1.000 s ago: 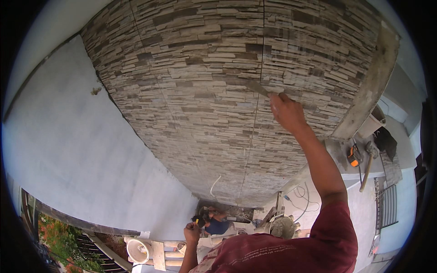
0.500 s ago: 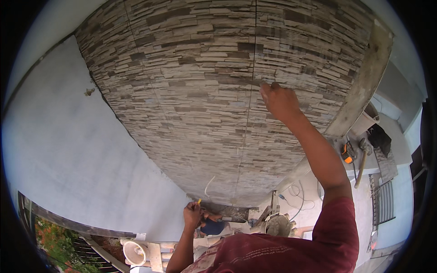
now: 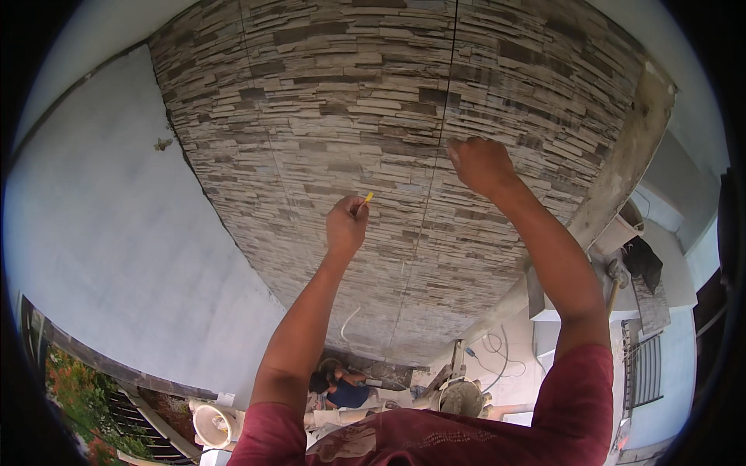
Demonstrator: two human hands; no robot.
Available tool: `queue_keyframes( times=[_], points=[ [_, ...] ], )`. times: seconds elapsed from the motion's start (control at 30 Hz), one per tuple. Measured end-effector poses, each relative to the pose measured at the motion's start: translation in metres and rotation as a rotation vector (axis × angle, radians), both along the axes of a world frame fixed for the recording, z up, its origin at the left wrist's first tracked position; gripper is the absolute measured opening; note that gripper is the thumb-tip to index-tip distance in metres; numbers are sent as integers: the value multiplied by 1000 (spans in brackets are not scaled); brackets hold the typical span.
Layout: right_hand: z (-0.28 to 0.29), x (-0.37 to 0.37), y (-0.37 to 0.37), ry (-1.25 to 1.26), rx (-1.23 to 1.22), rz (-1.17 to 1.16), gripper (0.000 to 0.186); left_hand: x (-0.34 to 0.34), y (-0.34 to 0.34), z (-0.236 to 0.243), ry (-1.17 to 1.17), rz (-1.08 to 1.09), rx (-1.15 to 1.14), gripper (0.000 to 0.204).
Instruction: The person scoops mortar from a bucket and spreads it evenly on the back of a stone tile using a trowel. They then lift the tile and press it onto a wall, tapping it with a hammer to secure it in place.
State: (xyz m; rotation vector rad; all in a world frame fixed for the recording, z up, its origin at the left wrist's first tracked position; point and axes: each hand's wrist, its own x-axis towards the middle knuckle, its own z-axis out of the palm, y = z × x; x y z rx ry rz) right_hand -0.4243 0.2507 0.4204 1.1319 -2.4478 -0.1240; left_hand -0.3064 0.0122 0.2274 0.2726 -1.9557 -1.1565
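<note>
A wall of narrow stone-pattern tiles (image 3: 350,167) fills the middle, crossed by a dark vertical joint (image 3: 440,128). My left hand (image 3: 346,225) is raised before the tiles, left of that joint. Its fingers pinch a small yellow piece (image 3: 369,197), whose kind is too small to tell. Just right of the joint, my right hand (image 3: 483,165) is at the tile face with its fingers curled together. Whatever those fingers may hold is hidden.
A person (image 3: 347,388) crouches below, near the wall's foot. Beside them stands a mortar-smeared bucket (image 3: 461,398). A white bucket (image 3: 215,426) is at lower left. On the right ledge lie a hammer (image 3: 618,276) and a black bag (image 3: 643,262). A pale cable (image 3: 350,323) hangs from the wall.
My left hand has risen from low at the left up to the tiles, carrying the yellow piece. The right hand stays by the joint, its fingers more curled. The view has shifted slightly.
</note>
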Motion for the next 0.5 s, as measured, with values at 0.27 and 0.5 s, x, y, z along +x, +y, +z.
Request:
queue_keyframes(
  times=[0.27, 0.5],
  points=[
    [-3, 14, 6, -57, -124, -18, 22, -71, 26, 82, 160, 164, -600, 4],
    [-9, 12, 8, -34, -123, 4, 22, -84, 13, 86, 197, 179, -991, 4]
  ],
)
